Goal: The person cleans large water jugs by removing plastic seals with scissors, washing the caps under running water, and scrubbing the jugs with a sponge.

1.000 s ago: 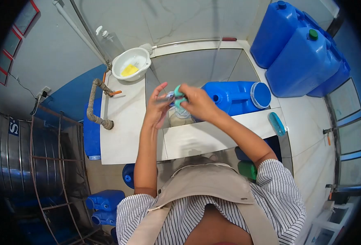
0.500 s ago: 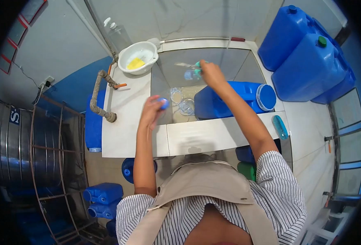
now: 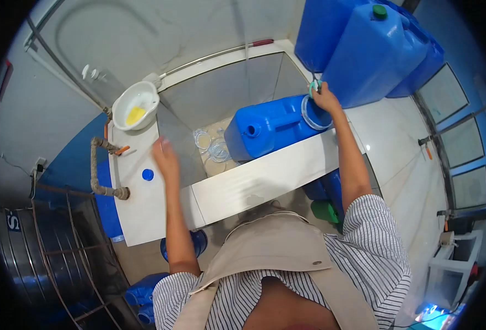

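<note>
A blue jerrycan (image 3: 270, 140) lies across the tiled basin, with a small round spout hole facing up and a wide ringed mouth at its right end. Just beyond that mouth is my right hand (image 3: 325, 99), closed on what look like scissors (image 3: 315, 85) with teal handles, the dark blades pointing away from me. My left hand (image 3: 167, 160), smeared by motion, is over the left ledge near the basin's edge; I see nothing in it. A small blue cap (image 3: 148, 175) rests on the white ledge beside it.
A white bowl (image 3: 121, 113) holding a yellow sponge (image 3: 135, 115) stands at the back left. Pipes with an orange-handled valve (image 3: 122, 150) rise from the left ledge. Large blue jerrycans (image 3: 364, 55) crowd the back right. Clear round plastic pieces (image 3: 219, 149) lie in the basin.
My left hand has let go of the blue cap, which now lies on the left ledge. My right hand has carried the scissors rightward to the jerrycan's wide end. The view has shifted and turned.
</note>
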Demonstrator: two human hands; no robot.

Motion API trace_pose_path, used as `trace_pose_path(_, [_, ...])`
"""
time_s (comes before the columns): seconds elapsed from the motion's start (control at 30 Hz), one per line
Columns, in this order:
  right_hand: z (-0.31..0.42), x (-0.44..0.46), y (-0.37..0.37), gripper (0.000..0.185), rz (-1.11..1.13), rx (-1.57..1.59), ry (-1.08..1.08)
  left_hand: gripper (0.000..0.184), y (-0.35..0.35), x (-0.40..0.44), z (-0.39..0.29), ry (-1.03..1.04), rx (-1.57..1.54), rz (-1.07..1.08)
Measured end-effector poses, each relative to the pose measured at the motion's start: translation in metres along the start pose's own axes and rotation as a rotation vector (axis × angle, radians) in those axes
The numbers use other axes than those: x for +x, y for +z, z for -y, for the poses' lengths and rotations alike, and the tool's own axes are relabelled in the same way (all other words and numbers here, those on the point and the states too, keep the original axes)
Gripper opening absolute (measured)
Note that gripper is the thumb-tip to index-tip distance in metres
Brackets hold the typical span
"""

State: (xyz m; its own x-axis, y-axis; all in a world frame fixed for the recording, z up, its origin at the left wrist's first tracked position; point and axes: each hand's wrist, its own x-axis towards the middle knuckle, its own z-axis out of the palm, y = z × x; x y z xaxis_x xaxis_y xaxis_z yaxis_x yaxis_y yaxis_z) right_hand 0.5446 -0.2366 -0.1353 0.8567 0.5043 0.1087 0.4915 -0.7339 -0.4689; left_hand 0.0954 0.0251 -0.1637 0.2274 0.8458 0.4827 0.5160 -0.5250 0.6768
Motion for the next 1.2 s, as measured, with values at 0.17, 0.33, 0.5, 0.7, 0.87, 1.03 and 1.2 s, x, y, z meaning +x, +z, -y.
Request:
trace_pose_path(0.17, [0.079, -0.072, -0.05, 0.047, 0.139, 0.341, -0.159, 0.027, 0.091, -0.037, -0.185, 0.278, -0.503, 0.397])
trace_pose_path(0.33, [0.102, -0.128, 0.033, 0.042, -0.196, 0.767, -0.362, 0.031, 0.13, -0.051, -0.199, 0.2, -0.467, 0.452])
trace_pose_path(0.5, [0.152, -0.139, 0.041, 0.037, -0.183, 0.752, -0.496, 0.042, 0.113, -0.086, -0.153, 0.128, -0.273, 0.262])
trace_pose_path(0.7, [0.223, -0.092, 0.071, 0.038, 0.706, 0.564, -0.648, 0.064, 0.056, -0.093, -0.153, 0.257, 0.157, 0.241])
trace_pose_path(0.87, [0.229, -0.065, 0.097, 0.038, 0.902, 1.187, -0.406, 0.073, 0.046, -0.061, -0.154, 0.171, 0.229, 0.506])
trace_pose_path(1.03, [0.174, -0.074, 0.062, 0.039, 0.474, 1.351, -0.481, 0.063, 0.019, -0.056, -0.165, -0.316, 0.407, 0.936])
trace_pose_path(1.2, [0.135, -0.155, 0.056, 0.039, 0.21, 1.026, -0.396, 0.056, 0.046, -0.044, -0.135, 0.352, 0.095, 0.351])
